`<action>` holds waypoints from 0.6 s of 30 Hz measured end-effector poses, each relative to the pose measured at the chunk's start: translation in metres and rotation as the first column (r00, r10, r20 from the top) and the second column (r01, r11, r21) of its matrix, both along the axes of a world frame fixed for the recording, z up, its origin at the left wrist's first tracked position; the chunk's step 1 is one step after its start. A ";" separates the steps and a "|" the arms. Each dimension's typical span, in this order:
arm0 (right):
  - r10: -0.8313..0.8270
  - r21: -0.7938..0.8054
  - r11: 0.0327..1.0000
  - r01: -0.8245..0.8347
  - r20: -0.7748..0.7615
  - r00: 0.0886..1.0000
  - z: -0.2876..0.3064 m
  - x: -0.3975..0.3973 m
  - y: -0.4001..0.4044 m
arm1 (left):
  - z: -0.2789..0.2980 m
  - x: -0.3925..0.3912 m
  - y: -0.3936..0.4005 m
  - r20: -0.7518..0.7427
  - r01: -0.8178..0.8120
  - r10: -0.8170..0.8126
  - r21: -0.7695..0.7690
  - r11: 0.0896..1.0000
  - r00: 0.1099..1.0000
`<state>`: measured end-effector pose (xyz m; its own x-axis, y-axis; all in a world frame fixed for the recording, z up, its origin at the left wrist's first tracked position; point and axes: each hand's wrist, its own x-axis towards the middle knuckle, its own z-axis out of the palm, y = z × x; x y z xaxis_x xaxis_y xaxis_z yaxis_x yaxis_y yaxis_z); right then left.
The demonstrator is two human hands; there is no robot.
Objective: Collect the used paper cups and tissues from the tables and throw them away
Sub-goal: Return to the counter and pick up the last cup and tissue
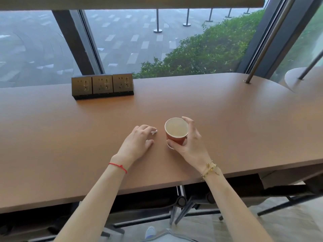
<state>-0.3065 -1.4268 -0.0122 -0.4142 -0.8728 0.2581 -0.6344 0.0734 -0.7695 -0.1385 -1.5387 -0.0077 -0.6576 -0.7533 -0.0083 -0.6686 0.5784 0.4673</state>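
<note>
A red paper cup (176, 131) with a white inside stands upright on the brown table (236, 119). My right hand (189, 142) wraps around it, thumb on its near side and fingers curled past its right rim. My left hand (138, 142) lies palm down just left of the cup, its fingers covering a small white tissue (154, 132). Only scraps of the tissue show past my fingertips and by my thumb.
A black block of three power sockets (102, 85) stands at the table's back left by the window. A metal pole (248, 79) rises from the table at the back right. Chair legs and wheels (181, 201) sit under the near edge.
</note>
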 end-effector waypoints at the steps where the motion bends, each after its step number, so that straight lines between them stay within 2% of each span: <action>1: 0.002 -0.003 1.000 -0.002 0.001 1.000 -0.001 -0.001 0.000 | 0.000 -0.001 0.001 -0.025 -0.009 0.009 0.001 1.000 1.000; 7: 0.023 -0.018 1.000 -0.023 -0.010 1.000 0.000 -0.007 0.003 | -0.003 -0.003 0.014 -0.158 -0.108 0.105 -0.011 0.994 0.982; 12: 0.038 -0.035 0.999 -0.038 -0.001 0.999 0.003 -0.013 0.009 | -0.008 0.002 0.025 -0.210 -0.173 0.165 -0.020 0.985 0.964; 18: 0.042 -0.037 0.998 -0.041 0.009 0.999 0.007 -0.016 0.031 | -0.007 0.009 0.044 -0.314 -0.214 0.184 -0.063 0.975 0.931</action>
<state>-0.3222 -1.3959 -0.0056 -0.3805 -0.8794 0.2862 -0.6284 0.0187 -0.7777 -0.1290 -1.4946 -0.0149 -0.4536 -0.8565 0.2462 -0.6087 0.4996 0.6164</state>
